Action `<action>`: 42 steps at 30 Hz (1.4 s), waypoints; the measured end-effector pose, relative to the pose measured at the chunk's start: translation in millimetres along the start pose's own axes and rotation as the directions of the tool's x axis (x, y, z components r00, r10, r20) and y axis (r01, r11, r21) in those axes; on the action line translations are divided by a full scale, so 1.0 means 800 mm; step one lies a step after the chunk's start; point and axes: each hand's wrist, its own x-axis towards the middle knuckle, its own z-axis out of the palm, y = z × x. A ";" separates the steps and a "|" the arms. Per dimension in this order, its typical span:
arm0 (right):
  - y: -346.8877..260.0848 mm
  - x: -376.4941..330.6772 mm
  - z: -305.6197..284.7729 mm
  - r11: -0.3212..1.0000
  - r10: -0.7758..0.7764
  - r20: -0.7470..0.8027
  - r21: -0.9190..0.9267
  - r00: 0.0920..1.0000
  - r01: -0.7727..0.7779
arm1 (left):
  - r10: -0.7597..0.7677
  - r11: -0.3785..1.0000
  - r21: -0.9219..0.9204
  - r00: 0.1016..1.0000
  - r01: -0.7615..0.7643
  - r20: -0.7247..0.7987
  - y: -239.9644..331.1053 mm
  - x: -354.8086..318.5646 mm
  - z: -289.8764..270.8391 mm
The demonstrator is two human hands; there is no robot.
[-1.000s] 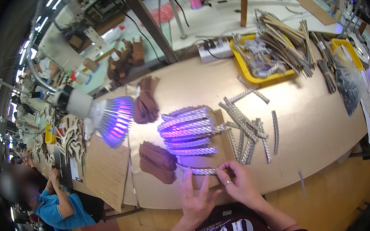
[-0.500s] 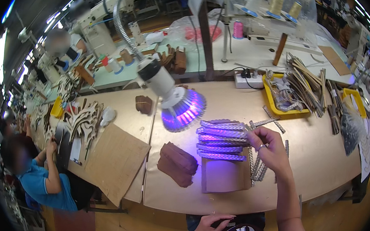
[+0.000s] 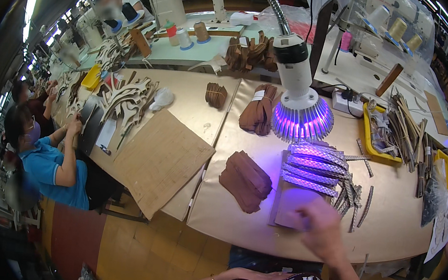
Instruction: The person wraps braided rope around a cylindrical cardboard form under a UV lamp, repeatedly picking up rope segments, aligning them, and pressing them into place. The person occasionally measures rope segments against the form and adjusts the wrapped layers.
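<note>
Several grey-and-white braided-pattern strips (image 3: 313,167) lie in a row across a flat board (image 3: 286,203), lit purple by a lamp (image 3: 302,118) just beyond them. Over the board's near right part, my right hand (image 3: 323,230) is smeared by motion; its fingers look bent, and whether they hold anything does not show. My left hand (image 3: 257,275) rests low against my dark printed shirt, its fingers mostly hidden. More loose braided strips (image 3: 348,198) are heaped at the board's right. A pile of brown strips (image 3: 245,182) sits to its left.
Banded brown bundles (image 3: 257,110) lie near the lamp. A yellow tray (image 3: 379,147) of scraps stands at right, with long thin strips (image 3: 406,125) beside it. A large brown sheet (image 3: 162,161) covers the table at left, near a co-worker in a blue shirt (image 3: 57,164).
The view has swung left, so the table appears shifted rightward. My right hand has left the right ends of the braided strips and come nearer to me. My left hand's fingers show less.
</note>
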 end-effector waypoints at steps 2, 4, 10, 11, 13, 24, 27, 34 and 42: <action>-0.014 0.004 0.038 0.986 -0.095 0.219 -0.111 0.971 0.121 | 0.004 1.000 0.021 1.000 -0.004 0.009 0.001 -0.003 0.000; -0.016 0.019 0.082 0.968 -0.051 0.314 -0.219 0.948 0.124 | 0.010 0.999 0.044 1.000 -0.011 0.016 0.002 -0.008 0.000; -0.008 0.055 0.170 0.859 0.166 0.249 -0.511 0.954 -0.016 | -0.011 0.998 0.055 1.000 0.010 0.015 0.010 -0.018 0.002; -0.008 0.056 0.177 0.845 0.179 0.208 -0.534 0.962 -0.042 | -0.050 0.999 -0.016 0.999 0.050 0.016 0.012 -0.021 0.002; -0.007 0.055 0.183 0.829 0.199 0.168 -0.555 0.966 -0.075 | -0.089 0.996 0.031 0.996 0.088 0.024 0.014 -0.023 0.003; -0.010 0.060 0.180 0.831 0.208 0.074 -0.539 0.975 -0.136 | 0.107 0.994 -0.009 0.975 -0.111 -0.193 0.037 -0.008 0.012; -0.020 0.057 0.145 0.931 0.215 0.173 -0.335 0.961 -0.148 | 0.187 0.982 0.125 0.810 -0.141 -0.555 0.061 -0.008 0.016; -0.040 0.032 0.057 0.970 -0.109 0.302 -0.176 0.947 0.167 | 0.375 0.793 0.186 0.225 -0.580 -0.899 0.133 -0.048 -0.045; -0.012 -0.025 0.011 0.969 -0.158 0.201 -0.157 0.967 0.191 | 0.239 0.765 0.095 0.144 -0.637 -0.960 0.167 -0.025 -0.045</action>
